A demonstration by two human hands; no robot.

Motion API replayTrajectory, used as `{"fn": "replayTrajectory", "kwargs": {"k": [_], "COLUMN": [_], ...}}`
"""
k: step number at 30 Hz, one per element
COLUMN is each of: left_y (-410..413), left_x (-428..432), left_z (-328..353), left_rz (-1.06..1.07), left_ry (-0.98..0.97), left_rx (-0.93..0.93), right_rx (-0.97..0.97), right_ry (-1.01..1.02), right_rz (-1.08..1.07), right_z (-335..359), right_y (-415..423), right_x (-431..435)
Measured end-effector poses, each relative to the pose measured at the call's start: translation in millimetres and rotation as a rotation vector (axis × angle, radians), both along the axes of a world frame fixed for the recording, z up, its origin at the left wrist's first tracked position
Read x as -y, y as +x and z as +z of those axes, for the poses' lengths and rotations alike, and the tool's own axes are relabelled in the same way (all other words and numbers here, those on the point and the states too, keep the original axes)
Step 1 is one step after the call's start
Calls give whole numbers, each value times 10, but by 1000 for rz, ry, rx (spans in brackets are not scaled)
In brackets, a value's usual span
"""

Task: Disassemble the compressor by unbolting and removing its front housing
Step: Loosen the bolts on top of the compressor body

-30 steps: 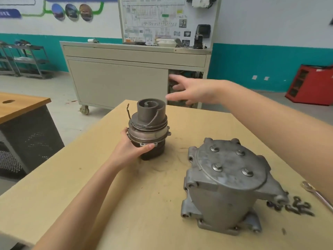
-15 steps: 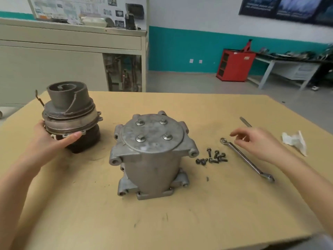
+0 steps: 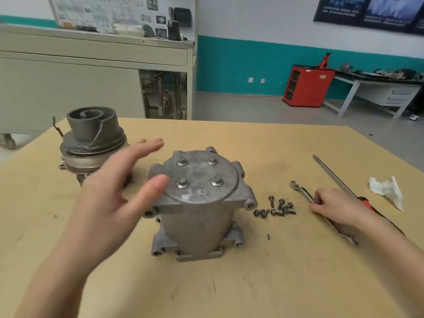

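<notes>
Far left of the table: scroll assembly point(image 3: 91, 143) stands upright on its own, nobody touching it.
Left hand: left hand point(image 3: 110, 198) gripped that assembly 0.5 s ago and has let go; now it is spread, fingers straight, holding nothing, in the air between the assembly and the housing.
Centre: housing point(image 3: 197, 214) sits upright on the table, its 4 cap bolts point(image 3: 182, 183) all seated.
Just right of it: loose bolts point(image 3: 275, 208) in a small heap beside the housing's foot.
Right hand: right hand point(image 3: 337, 207) hovered 0.5 s ago; now it is down, fingers curled onto the shank of the wrench point(image 3: 302, 193).
Meaning: the 2 halves are already apart, so I'd judge the wrench is headed for the cap bolts, with the free hand coming in to steady the housing.
Surface: tan table point(image 3: 229, 283), scuffed; a screwdriver point(image 3: 332, 175) and a crumpled rag point(image 3: 387, 191) at far right.
Room: grey cabinet point(image 3: 91, 72) behind, red cabinet point(image 3: 307, 86) and workbench point(image 3: 378, 88) against a teal-banded wall.
</notes>
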State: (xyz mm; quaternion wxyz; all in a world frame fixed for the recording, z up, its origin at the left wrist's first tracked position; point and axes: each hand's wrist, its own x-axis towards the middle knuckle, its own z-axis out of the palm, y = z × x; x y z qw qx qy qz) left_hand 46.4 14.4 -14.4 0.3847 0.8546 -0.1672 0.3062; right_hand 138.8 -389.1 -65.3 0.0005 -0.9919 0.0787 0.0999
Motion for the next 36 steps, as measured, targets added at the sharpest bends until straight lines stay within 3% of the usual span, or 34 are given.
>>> {"fn": "replayTrajectory", "kwargs": {"k": [2,8,11,16,22,25,30,36], "left_y": [-98,9,21,-19,-38,-47,-58,-52], "left_x": [301,372,376,414,467,474,480,482], "left_z": [-58,-151,-180,-165,-146,-118,-81,-76], "left_rz": [-186,-161,-148,-47,-2,12,10,19], "left_ry": [64,77,98,279,417,427,416,545], "left_rx": [-63,-66,-31,44,52,17,-33,-9], "right_rx": [89,475,556,565,538,517,437,406], "right_ry": [184,1318,1656,1822,1872,1919,1935,1951], "right_rz": [-14,161,281,233,137,222,587,522], "right_z": [102,816,982,812,650,631,720,603], "right_y": [-15,-322,-423,-362,-380,-424,-418,-393], "right_x": [19,-628,-1112,-1551,-1500,-1464,-1343,-1301]}}
